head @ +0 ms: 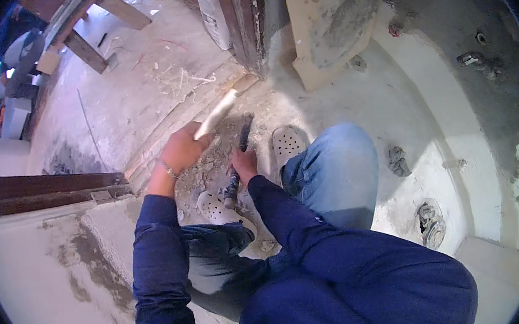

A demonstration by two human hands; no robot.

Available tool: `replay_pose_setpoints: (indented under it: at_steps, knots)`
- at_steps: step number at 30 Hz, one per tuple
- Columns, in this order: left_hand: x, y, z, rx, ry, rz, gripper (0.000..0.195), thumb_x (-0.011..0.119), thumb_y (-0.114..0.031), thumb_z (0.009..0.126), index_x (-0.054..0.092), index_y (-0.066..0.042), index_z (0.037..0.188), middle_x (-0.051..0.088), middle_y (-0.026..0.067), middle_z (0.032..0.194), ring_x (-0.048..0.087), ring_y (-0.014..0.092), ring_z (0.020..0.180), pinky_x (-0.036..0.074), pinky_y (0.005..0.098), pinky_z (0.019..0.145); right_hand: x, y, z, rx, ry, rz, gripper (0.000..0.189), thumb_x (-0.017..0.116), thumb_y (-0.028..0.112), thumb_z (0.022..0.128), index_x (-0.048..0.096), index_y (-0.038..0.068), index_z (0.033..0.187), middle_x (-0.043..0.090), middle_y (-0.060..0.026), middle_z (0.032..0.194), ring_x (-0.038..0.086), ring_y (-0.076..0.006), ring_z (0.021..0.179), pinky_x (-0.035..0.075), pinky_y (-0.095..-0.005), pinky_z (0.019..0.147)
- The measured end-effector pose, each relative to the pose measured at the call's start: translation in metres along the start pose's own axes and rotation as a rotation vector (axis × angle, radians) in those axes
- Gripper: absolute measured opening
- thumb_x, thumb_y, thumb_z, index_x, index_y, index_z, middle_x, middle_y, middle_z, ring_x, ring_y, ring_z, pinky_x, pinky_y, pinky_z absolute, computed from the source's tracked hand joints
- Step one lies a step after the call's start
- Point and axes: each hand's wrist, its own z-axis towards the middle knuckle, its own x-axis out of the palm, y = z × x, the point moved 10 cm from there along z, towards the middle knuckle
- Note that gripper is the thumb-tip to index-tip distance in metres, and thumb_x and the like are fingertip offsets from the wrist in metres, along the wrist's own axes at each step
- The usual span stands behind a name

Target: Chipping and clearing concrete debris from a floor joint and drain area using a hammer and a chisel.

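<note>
My left hand (185,148) is closed around the lower end of a pale, narrow bar (217,113), brightly lit; its kind is unclear. Its upper end points toward the foot of the door frame. To the right, my right hand (244,160) grips a dark, dusty bar-like tool (246,130) near its middle, with one end up by the rubble and the other beside my left clog (215,208). Broken mortar rubble (200,174) covers the floor around both hands. The fingers of my left hand are partly hidden.
A wooden door frame (245,18) stands ahead, next to a stained board (337,18). On the right are a wall tap (472,59) and pipe outlets. Past the doorway lie scraps (184,85) and a wooden trestle (85,52); another person is at the far left. My right clog (288,143) stands nearby.
</note>
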Motion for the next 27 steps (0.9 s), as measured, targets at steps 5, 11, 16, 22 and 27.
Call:
replay_pose_setpoints:
  at_steps: [5,11,16,22,27]
  knots:
    - [0.044,-0.023,0.046,0.325,0.138,0.072,0.054,0.068,-0.043,0.085,0.064,0.000,0.118,0.069,0.0242,0.100,0.067,0.040,0.090,0.052,0.0460,0.079,-0.011,0.004,-0.013,0.229,0.167,0.408,0.022,0.060,0.021,0.086,0.058,-0.001,0.083,0.063,-0.0171,0.071,0.062,-0.0288,0.056,0.050,-0.0438,0.050]
    - [0.066,-0.063,0.102,0.274,0.309,0.188,0.041,0.064,-0.037,0.081,0.070,0.001,0.095,0.070,0.0246,0.087,0.069,0.039,0.082,0.053,0.0442,0.076,-0.032,0.021,-0.035,0.451,0.345,0.150,0.013,0.055,0.017,0.092,0.056,0.005,0.088,0.058,-0.0058,0.071,0.057,-0.0184,0.052,0.049,-0.0370,0.044]
    - [0.095,-0.103,0.110,0.388,0.351,0.224,0.036,0.062,-0.032,0.080,0.070,0.002,0.088,0.069,0.0235,0.077,0.069,0.037,0.074,0.054,0.0438,0.071,-0.075,-0.011,0.005,0.493,0.302,0.253,0.012,0.053,0.013,0.090,0.053,0.002,0.094,0.058,-0.0084,0.072,0.058,-0.0200,0.054,0.053,-0.0396,0.049]
    - [0.124,-0.015,0.100,-0.047,0.542,0.140,0.037,0.061,-0.032,0.087,0.066,0.000,0.105,0.071,0.0230,0.089,0.070,0.038,0.082,0.054,0.0478,0.075,-0.036,-0.022,-0.007,0.640,0.328,0.768,0.012,0.056,0.013,0.088,0.055,0.002,0.083,0.057,-0.0083,0.067,0.058,-0.0223,0.055,0.054,-0.0407,0.055]
    - [0.166,-0.007,0.144,0.178,0.367,0.372,0.040,0.058,-0.035,0.091,0.062,-0.001,0.112,0.069,0.0245,0.099,0.067,0.041,0.097,0.052,0.0507,0.085,-0.036,0.024,0.019,0.093,0.221,0.532,0.023,0.056,0.022,0.088,0.056,0.007,0.071,0.058,-0.0091,0.060,0.056,-0.0233,0.050,0.050,-0.0370,0.051]
